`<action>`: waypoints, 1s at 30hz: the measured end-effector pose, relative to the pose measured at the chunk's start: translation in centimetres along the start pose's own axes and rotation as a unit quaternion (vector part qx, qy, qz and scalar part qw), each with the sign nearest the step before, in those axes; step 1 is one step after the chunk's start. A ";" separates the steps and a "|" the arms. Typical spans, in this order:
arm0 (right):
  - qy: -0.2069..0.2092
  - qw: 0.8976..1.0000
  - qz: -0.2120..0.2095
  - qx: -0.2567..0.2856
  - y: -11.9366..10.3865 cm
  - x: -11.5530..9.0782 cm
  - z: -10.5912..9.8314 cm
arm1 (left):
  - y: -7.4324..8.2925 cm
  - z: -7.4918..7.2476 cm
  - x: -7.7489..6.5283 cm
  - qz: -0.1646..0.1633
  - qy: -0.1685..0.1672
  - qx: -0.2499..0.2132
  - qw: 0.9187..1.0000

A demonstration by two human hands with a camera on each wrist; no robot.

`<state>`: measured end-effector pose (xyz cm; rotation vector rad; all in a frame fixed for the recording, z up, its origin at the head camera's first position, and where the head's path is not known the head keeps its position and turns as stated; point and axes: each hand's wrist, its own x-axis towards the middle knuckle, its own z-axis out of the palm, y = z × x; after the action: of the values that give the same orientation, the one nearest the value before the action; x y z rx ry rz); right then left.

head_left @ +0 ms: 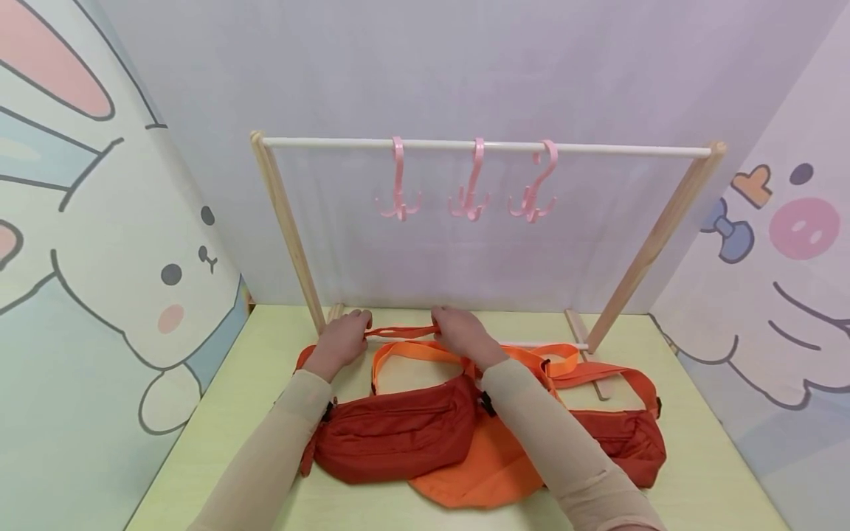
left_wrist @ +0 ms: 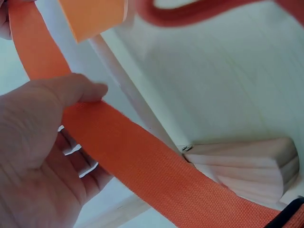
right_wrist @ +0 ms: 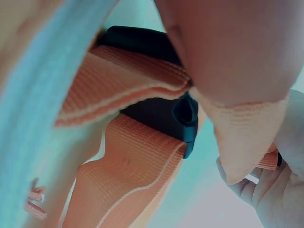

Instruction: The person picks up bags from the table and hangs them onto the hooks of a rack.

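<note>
A dark red waist bag (head_left: 398, 428) lies at the front left, its orange-red strap (head_left: 401, 332) stretched between both hands. The left hand (head_left: 341, 341) pinches the strap, with the thumb over its flat side in the left wrist view. The right hand (head_left: 465, 335) grips the same strap farther right. Under the red bag lies an orange bag (head_left: 491, 476) with a brighter orange strap (head_left: 418, 350). Partly behind the right forearm is another dark red bag (head_left: 631, 442). A black buckle (right_wrist: 161, 111) on a strap appears close up in the right wrist view.
A rack with wooden posts (head_left: 288, 228) and a white top rod (head_left: 319, 142) stands behind the bags. From it hang three pink multi-prong hooks (head_left: 398, 181). A white lower rod (head_left: 531, 344) runs near the tabletop (head_left: 219, 413). Cartoon-printed panels (head_left: 166, 310) flank both sides.
</note>
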<state>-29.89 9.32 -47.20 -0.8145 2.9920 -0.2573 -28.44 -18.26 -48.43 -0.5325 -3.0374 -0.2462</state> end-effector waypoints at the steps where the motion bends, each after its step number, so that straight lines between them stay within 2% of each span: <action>1: 0.002 1.000 0.001 0.002 0.0 -0.1 -0.1 | 0.0 -0.1 0.0 0.001 0.002 0.000 1.000; 6: 0.009 1.000 0.001 0.021 -0.1 -0.6 -0.6 | -0.1 -0.2 -0.2 0.003 0.023 -0.010 1.000; 14: 0.019 0.998 0.002 0.062 -0.3 -1.3 -1.4 | -0.2 -0.4 -0.6 0.004 0.088 -0.014 0.996; 18: 0.023 0.994 0.008 0.102 -0.3 -1.5 -1.5 | 0.1 -1.1 -0.9 -0.014 0.105 -0.057 0.993; 21: 0.026 0.990 0.010 0.141 -0.3 -1.8 -1.7 | 0.3 -1.7 -1.3 -0.040 0.108 -0.123 0.986; 25: 0.031 0.982 0.012 0.185 -0.6 -2.3 -2.3 | 0.8 -2.4 -1.6 -0.071 0.119 -0.196 0.971; 30: 0.042 0.978 -0.006 0.205 -1.1 -2.9 -3.2 | 1.7 -3.7 -2.2 -0.091 0.140 -0.231 0.958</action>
<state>-27.09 10.38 -43.87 -0.7886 2.8467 -0.8925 -25.79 -18.05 -44.72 -0.2054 -2.7426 -0.9670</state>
